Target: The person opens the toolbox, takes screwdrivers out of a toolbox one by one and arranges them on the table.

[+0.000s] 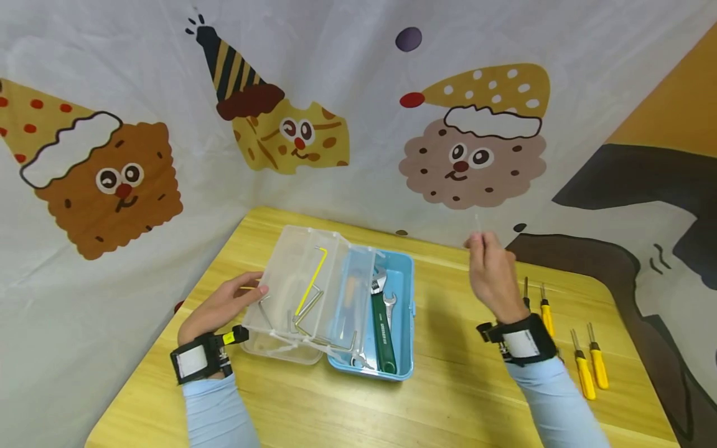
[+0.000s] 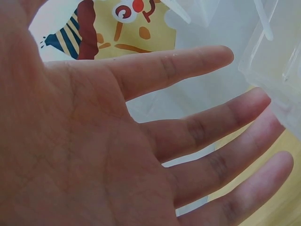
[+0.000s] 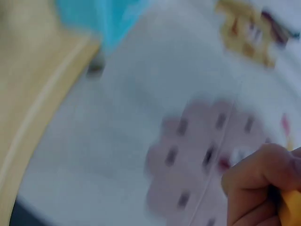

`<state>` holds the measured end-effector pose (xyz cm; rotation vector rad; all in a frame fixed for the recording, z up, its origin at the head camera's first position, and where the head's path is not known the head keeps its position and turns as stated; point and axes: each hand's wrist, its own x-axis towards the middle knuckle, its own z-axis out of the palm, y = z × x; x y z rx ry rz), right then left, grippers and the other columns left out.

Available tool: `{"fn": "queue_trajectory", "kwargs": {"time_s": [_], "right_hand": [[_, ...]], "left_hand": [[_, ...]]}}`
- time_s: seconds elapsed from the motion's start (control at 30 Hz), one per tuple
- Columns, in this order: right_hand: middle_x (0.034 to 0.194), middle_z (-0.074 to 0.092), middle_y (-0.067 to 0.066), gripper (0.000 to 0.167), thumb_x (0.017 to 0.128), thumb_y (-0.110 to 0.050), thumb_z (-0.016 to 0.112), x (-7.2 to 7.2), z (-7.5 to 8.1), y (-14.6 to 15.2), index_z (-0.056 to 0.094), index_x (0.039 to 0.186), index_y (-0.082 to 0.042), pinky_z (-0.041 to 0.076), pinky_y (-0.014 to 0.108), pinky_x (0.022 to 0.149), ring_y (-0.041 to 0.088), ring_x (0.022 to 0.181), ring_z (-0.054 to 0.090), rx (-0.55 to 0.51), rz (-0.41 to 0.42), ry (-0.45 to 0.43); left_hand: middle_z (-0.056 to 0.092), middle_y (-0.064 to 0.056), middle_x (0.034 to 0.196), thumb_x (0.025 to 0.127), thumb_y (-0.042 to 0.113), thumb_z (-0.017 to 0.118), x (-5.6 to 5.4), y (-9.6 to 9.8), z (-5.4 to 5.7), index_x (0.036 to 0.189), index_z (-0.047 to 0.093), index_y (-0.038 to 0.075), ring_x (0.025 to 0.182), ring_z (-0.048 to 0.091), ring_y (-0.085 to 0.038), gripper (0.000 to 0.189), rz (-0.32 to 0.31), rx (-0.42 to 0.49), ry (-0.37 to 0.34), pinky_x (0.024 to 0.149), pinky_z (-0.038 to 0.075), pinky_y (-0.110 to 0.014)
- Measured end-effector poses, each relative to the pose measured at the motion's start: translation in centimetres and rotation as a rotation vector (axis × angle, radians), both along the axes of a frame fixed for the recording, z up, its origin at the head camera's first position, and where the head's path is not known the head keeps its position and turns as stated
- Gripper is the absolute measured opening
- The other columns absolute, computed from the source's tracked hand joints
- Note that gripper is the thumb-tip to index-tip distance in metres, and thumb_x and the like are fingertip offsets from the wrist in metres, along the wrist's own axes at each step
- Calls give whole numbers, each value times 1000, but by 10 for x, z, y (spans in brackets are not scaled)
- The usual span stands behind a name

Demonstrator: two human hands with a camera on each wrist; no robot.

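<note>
a person works at a wooden table [image 1: 448,410], seen from the head. by the table's left edge, the left hand [image 1: 221,305] is held open, fingers spread and nearly straight; it seems to touch the rim of a clear plastic tray [image 1: 278,277] and grips nothing that i can see. the tray holds a yellow hex key [image 1: 312,283] and several silver hex keys [image 1: 309,307]. joining it on the right is an open blue toolbox [image 1: 412,336], nearer the back edge than the front right corner, with a green-handled wrench [image 1: 383,330] and a small spanner [image 1: 390,305] inside. further right, the right hand [image 1: 493,274] is raised toward the table's back edge, curled tight round a yellow handle [image 3: 290,209], probably a screwdriver's; the rest is mostly hidden. along the right edge lie yellow screwdrivers [image 1: 584,376], one partly behind the wrist.

my judgement: the step in hand is handling that one tool while the left hand steadies the tray. the next move calls for keeping the grip firm, pointing the shaft clear of the left hand, and leaving the tray level so the keys don't slide.
</note>
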<state>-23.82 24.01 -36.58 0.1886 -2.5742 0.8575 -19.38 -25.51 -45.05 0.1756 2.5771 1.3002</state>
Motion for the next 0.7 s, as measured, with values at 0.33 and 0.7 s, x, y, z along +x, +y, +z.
{"fn": "queue_trajectory", "kwargs": {"time_s": [0.33,0.7], "right_hand": [[114,57,36,62,115,-34,16,-39,1,152,53,126,14,49,63,76,54,100,58,116,-322,-222],[113,54,46,64,113,-30,9,-43,-43,251,40,128,23,53,68,74,65,99,58,255,-434,-535]], "left_hand": [[57,-20,151,109,51,52,6,-2,1,160,43,7,133,59,-38,68,6,-5,1,109,49,-57],[56,-18,154,109,51,52,3,1,-3,159,45,9,133,59,-37,66,1,21,7,109,49,-55]]}}
